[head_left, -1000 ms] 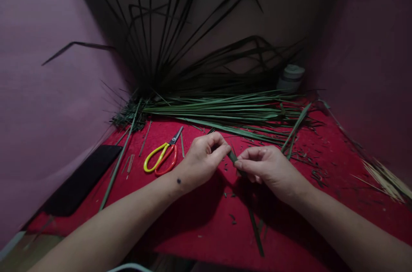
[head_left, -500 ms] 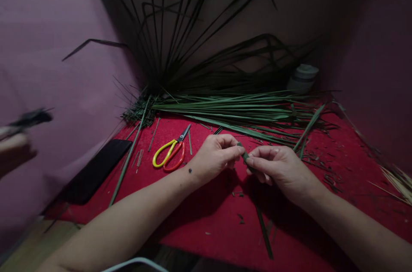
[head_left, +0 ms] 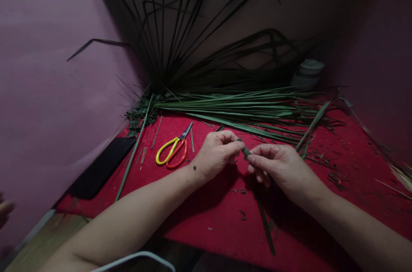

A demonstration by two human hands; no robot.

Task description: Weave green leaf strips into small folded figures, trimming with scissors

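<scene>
Between my two hands is a small folded piece of green leaf strip. My left hand pinches its upper left end between thumb and forefinger. The lower right end is pinched by the thumb and forefinger of my right hand, whose other fingers curl below. A dark leaf strip slants down under my right hand toward the table's front edge; whether it joins the held piece is hidden. Scissors with one yellow and one red handle loop lie left of my left hand, blades pointing away.
A bundle of long green leaves lies across the back of the red-covered table. At left are a black flat slab and a long stalk. A pale container stands back right. Another person's blurred hand shows far left.
The view has shifted slightly. My hands keep their pinch on the leaf strip, almost unmoved. The other person's hand at far left, holding something dark earlier, has moved down and mostly out of view.
</scene>
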